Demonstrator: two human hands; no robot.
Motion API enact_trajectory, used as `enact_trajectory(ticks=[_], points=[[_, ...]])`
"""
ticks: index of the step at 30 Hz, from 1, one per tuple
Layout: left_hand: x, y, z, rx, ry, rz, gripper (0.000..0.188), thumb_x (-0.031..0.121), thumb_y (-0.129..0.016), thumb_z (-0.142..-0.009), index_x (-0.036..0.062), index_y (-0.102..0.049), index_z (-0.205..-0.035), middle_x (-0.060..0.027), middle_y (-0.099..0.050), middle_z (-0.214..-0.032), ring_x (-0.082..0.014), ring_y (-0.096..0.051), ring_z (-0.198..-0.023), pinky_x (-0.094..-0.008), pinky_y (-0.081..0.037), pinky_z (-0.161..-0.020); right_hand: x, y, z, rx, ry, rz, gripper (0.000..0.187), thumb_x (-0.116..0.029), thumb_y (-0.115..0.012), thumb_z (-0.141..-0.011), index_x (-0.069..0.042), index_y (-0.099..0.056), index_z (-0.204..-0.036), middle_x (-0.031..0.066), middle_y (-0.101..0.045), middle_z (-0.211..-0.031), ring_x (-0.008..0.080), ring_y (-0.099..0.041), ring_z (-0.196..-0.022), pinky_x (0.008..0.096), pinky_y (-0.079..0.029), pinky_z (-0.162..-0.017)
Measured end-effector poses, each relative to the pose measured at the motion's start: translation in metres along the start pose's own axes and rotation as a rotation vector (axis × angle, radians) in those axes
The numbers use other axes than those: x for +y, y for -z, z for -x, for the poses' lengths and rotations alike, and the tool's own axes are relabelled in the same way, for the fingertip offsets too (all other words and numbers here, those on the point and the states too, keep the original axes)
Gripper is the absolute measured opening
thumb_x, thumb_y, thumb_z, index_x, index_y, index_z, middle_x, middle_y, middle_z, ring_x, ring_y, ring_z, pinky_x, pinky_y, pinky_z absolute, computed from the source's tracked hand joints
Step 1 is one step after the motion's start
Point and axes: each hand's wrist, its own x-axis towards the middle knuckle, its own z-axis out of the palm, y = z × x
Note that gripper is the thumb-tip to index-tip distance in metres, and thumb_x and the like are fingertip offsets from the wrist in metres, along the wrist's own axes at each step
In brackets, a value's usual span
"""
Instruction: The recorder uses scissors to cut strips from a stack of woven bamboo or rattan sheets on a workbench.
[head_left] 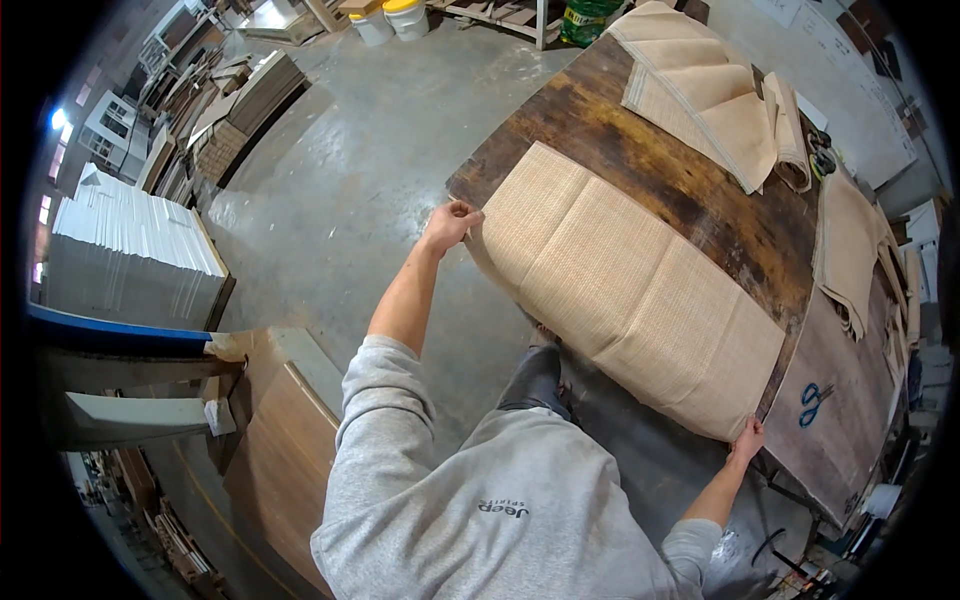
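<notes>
A long piece of tan woven fabric [640,275], creased crosswise, lies over the near edge of a dark-stained wooden table [570,115]. Its near side hangs past that edge, toward me. My left hand [452,226] pinches the fabric's near left corner, out beyond the table's left end. At the opposite end, my right hand [746,440] grips the near right corner between closed fingers. The fabric stretches between both hands. Blue-handled scissors [813,403] rest on the brown tabletop section to the right of the fabric.
Folded tan fabric [700,95] and a roll [787,135] lie at the table's far side. More fabric [845,250] is piled at the right. Behind my left arm stand a wooden panel [280,430] and stacked white sheets [135,225]. White buckets [405,20] stand far off.
</notes>
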Motion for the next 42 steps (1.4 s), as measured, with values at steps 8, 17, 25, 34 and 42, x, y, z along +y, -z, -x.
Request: enact_trajectory(ticks=[8,17,25,34,42], points=[[0.005,-0.001,0.006,0.067,-0.074,-0.094,0.023,0.024,-0.075,-0.083,0.0025,-0.069,-0.087,-0.0030,-0.066,-0.078,-0.0133,-0.058,-0.069,-0.0307,-0.047,-0.064,-0.008,-0.005,0.010,-0.003,0.031,-0.022,0.024,-0.019,-0.066,-0.091,0.003,-0.064,-0.101,0.0085,-0.066,-0.097,0.0186,-0.058,-0.090,0.0327,-0.046,-0.084],[0.004,-0.003,0.019,0.160,-0.120,-0.248,0.029,0.028,-0.071,-0.087,0.0000,-0.070,-0.096,-0.0032,-0.068,-0.082,-0.0119,-0.059,-0.073,-0.0288,-0.048,-0.069,-0.009,-0.012,0.019,0.030,0.125,0.010,0.023,-0.019,-0.065,-0.093,0.003,-0.064,-0.100,0.0081,-0.066,-0.094,0.0175,-0.058,-0.087,0.0319,-0.046,-0.082],[0.012,-0.013,0.027,0.199,-0.185,-0.274,0.026,0.023,-0.070,-0.085,-0.0011,-0.070,-0.095,-0.0053,-0.068,-0.085,-0.0135,-0.060,-0.076,-0.0310,-0.048,-0.070,-0.004,-0.014,0.017,0.087,0.156,-0.052,0.019,-0.015,-0.065,-0.092,0.003,-0.063,-0.093,0.0052,-0.064,-0.089,0.0146,-0.057,-0.082,0.0292,-0.046,-0.079],[0.006,-0.019,0.028,0.281,-0.254,-0.281,0.024,0.021,-0.066,-0.084,-0.0007,-0.070,-0.091,-0.0108,-0.071,-0.083,-0.0192,-0.065,-0.076,-0.0349,-0.051,-0.074,-0.003,-0.021,0.032,0.130,0.197,-0.076,0.016,-0.009,-0.063,-0.090,0.003,-0.063,-0.100,0.0075,-0.066,-0.094,0.0173,-0.060,-0.088,0.0311,-0.048,-0.083],[-0.019,-0.017,-0.013,0.114,-0.208,-0.188,0.030,0.026,-0.067,-0.089,-0.0025,-0.069,-0.098,-0.0083,-0.069,-0.083,-0.0139,-0.059,-0.075,-0.0320,-0.050,-0.068,-0.016,-0.032,0.055,0.326,0.121,0.127,0.020,-0.020,-0.067,-0.086,-0.006,-0.069,-0.100,0.0113,-0.070,-0.102,0.0251,-0.066,-0.097,0.0365,-0.050,-0.087]])
